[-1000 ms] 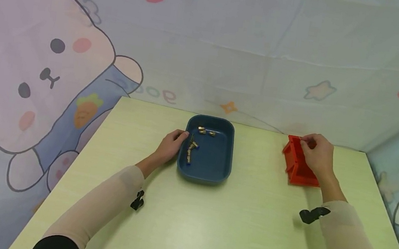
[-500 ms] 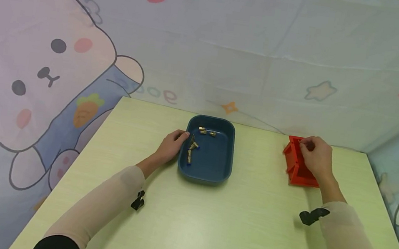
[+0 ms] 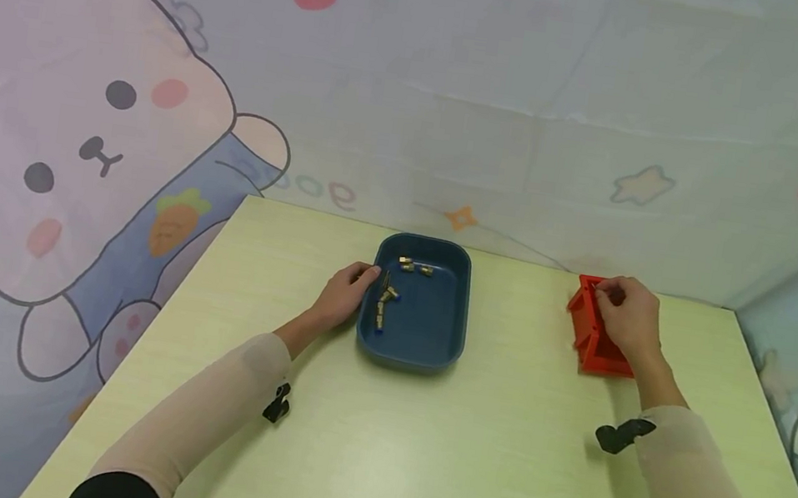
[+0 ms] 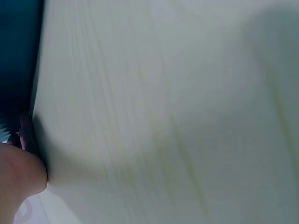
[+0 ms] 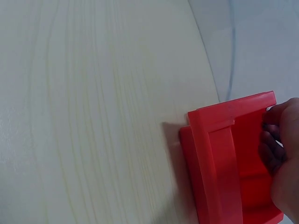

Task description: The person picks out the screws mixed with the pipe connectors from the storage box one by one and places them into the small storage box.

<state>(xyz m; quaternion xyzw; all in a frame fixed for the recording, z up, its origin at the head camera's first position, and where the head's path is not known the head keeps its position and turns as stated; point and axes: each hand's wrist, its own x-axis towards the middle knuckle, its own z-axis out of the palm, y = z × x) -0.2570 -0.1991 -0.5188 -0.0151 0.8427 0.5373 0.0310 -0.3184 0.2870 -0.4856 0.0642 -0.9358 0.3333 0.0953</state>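
My left hand (image 3: pixel 342 295) grips the left rim of a dark blue tray (image 3: pixel 429 320), its thumb over the edge and its fingers against the outer side. Inside the tray lie several small brass fittings (image 3: pixel 380 314), some with blue ends, along the left side, and more brass pieces (image 3: pixel 407 265) near the back. My right hand (image 3: pixel 631 315) is over a red open-fronted bin (image 3: pixel 603 365), fingers curled close together at the bin's far end. In the right wrist view the fingertips reach inside the red bin (image 5: pixel 224 163); I cannot tell what they hold.
Both containers stand on a pale wood-grain table (image 3: pixel 402 451) towards its back edge. Behind it hangs a fabric backdrop (image 3: pixel 463 106) with a cartoon bear, hearts and stars. A black wrist camera (image 3: pixel 624 435) sits at the right sleeve, another camera (image 3: pixel 278 403) at the left.
My right hand has shifted slightly left and nearer over the red bin, its fingers still curled. The left hand and the tray have stayed together in place.
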